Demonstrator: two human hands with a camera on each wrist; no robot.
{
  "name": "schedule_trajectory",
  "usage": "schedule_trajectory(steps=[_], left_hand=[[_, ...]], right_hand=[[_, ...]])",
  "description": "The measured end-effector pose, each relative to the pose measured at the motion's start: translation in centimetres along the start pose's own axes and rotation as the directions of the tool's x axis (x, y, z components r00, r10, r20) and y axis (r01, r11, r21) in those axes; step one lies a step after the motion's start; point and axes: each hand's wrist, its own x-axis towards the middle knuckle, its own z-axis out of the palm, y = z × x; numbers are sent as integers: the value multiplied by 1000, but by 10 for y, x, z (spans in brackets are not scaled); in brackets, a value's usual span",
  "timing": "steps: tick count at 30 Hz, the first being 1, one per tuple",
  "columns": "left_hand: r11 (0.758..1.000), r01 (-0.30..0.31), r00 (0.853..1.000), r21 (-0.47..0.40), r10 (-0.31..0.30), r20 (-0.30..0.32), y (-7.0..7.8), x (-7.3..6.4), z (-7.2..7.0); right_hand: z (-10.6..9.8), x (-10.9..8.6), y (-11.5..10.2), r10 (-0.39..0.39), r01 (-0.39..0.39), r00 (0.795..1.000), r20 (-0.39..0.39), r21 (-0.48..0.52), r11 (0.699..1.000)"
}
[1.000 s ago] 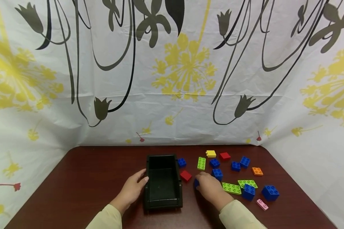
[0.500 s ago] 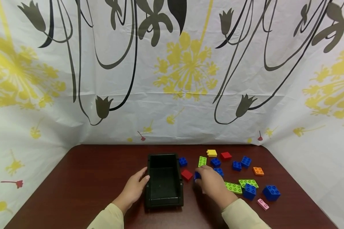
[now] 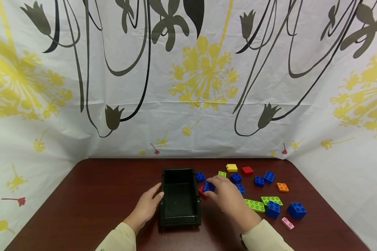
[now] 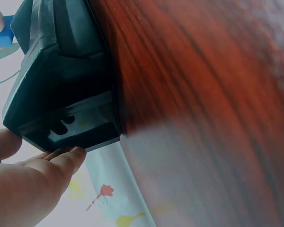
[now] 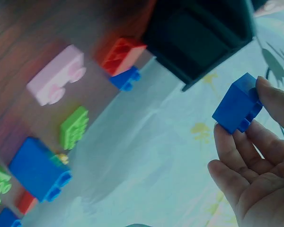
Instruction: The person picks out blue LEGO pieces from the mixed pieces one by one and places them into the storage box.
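Note:
My right hand [image 3: 229,200] pinches a blue toy building brick [image 5: 233,108] between thumb and fingertips. In the head view that brick overlaps a red brick [image 3: 202,191], just right of a black open-topped box [image 3: 179,221]. The right wrist view shows the held brick raised, with its studs turned toward the palm. At the box's left side my left hand [image 3: 144,207] rests its fingertips and thumb against the outer wall. From the left wrist, the fingers [image 4: 68,161] lie extended along that wall. Nothing lies inside the part of the box that shows.
To the right are more bricks: a blue one [image 3: 296,210], a lime one [image 3: 254,205], an orange one [image 3: 282,187], a pink one [image 3: 287,223] and a yellow one [image 3: 231,168]. A patterned white sheet [image 3: 188,132] hangs behind the dark wooden table [image 3: 106,188].
My right hand has lifted the blue brick from the table and carried it left and away from me, over the red brick. The left hand and the box stay nearly in place.

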Motion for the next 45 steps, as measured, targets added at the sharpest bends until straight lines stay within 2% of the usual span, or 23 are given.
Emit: schedule_trajectory(steps=[9,16,22,27,33,45], left_hand=[[1000,4,1000,8,-4,0,0,0,-1],[1000,-13,1000,13,13,-12,3,-3,-1],[1000,-7,1000,0,7,-18,3,-2,0],[1000,-14,999,7,15,-30,2,-1,0],[1000,-8,999,0,8,-31,3,-2,1],[999,-31,999,17,31,-32,4,-4,0]], right_hand=[[-1,0,-17,-82,82,997,9,56,995],[4,-3,-33,-195,189,979,54,102,977],[18,-3,-42,-244,239,966,85,65,969],[26,-2,-49,-280,272,951,128,80,959],[35,-1,-54,-336,334,934,122,37,942],[50,6,-57,-344,345,928,140,17,938]])
